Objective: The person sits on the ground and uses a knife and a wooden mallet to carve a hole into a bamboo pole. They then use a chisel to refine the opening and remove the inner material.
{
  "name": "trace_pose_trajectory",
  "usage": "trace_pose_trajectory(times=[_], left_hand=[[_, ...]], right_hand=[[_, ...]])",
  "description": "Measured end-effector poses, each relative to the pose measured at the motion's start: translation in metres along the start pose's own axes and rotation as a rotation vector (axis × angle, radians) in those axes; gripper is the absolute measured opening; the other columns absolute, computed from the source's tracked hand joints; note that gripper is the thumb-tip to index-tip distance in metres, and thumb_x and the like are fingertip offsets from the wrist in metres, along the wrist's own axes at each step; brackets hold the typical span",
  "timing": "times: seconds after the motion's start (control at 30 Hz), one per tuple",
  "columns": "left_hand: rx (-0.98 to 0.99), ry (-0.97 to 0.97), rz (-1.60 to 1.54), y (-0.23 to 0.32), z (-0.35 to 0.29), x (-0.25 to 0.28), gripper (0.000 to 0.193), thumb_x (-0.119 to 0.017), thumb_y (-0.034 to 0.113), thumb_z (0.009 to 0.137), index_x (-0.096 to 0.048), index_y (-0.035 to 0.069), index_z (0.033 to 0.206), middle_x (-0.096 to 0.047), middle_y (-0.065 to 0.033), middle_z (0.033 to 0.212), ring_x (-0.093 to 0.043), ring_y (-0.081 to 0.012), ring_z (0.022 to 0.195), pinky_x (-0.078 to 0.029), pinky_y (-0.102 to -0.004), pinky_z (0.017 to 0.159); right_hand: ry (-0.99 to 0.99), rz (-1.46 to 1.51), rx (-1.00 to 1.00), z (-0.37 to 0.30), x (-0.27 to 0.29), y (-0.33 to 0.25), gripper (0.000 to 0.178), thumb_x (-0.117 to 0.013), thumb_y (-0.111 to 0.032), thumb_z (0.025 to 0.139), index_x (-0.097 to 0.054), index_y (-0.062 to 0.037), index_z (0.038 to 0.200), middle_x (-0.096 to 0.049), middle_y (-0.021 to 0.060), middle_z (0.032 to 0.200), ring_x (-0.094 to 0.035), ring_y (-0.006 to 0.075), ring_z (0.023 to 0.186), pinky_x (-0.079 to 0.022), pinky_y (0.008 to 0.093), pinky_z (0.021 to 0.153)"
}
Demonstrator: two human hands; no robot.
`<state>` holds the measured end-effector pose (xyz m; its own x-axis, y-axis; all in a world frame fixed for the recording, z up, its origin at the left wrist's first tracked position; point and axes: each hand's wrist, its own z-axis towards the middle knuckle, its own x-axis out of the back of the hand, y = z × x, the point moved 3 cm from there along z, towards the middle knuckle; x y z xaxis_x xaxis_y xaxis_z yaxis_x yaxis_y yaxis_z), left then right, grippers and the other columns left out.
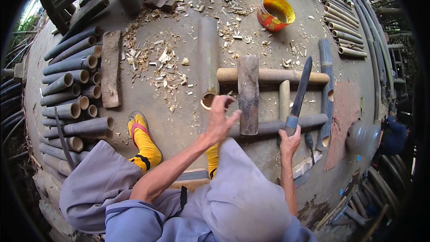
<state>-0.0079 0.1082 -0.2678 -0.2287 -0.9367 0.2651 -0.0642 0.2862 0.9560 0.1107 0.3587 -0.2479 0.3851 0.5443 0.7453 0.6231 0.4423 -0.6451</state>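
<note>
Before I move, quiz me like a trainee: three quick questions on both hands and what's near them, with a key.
1. Multiple choice: the right hand grips (a) a round tub, (b) a large knife, (c) a bamboo tube.
2. True or false: the left hand is clenched in a fist.
3. Fill in: from the person's view, the stout wooden piece lies to the ___ of the right hand.

Key: 1. b; 2. false, it is open; 3. left.
</note>
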Motion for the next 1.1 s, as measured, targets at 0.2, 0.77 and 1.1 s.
trace_pose_trajectory(times=[0.2,0.77,1.1], left_hand=[[0.147,0.173,0.255,-0.075,0.0,0.059,0.036,-0.075,0.018,0.073,-0.058,0.001,0.099,-0.056,-0.0117,0.091,-0.058,-0.0232,0.08,-0.049,-0.0354,0.073],[0.313,0.179,0.171,-0.102,0.005,0.057,0.033,-0.074,0.027,0.076,-0.059,0.001,0.089,-0.062,-0.0072,0.075,-0.059,-0.015,0.068,-0.048,-0.0303,0.063],[0.257,0.278,0.129,-0.105,0.015,0.065,0.026,-0.069,0.022,0.079,-0.057,0.0,0.084,-0.06,-0.0093,0.071,-0.059,-0.0186,0.065,-0.047,-0.0337,0.061]], right_hand=[[-0.046,-0.206,-0.042,0.041,0.002,0.035,0.049,-0.072,-0.014,0.065,-0.057,0.0004,0.11,-0.064,0.022,0.093,-0.062,0.0381,0.087,-0.046,0.0428,0.079],[-0.002,-0.122,0.308,-0.029,-0.031,-0.024,0.053,-0.071,-0.014,0.075,-0.051,0.0009,0.123,-0.05,0.0202,0.113,-0.052,0.0354,0.104,-0.042,0.0436,0.091],[-0.198,-0.289,0.2,-0.026,-0.098,-0.056,0.092,-0.074,-0.022,0.07,-0.023,-0.0038,0.144,-0.048,0.0294,0.122,-0.047,0.0441,0.112,-0.039,0.0477,0.096]])
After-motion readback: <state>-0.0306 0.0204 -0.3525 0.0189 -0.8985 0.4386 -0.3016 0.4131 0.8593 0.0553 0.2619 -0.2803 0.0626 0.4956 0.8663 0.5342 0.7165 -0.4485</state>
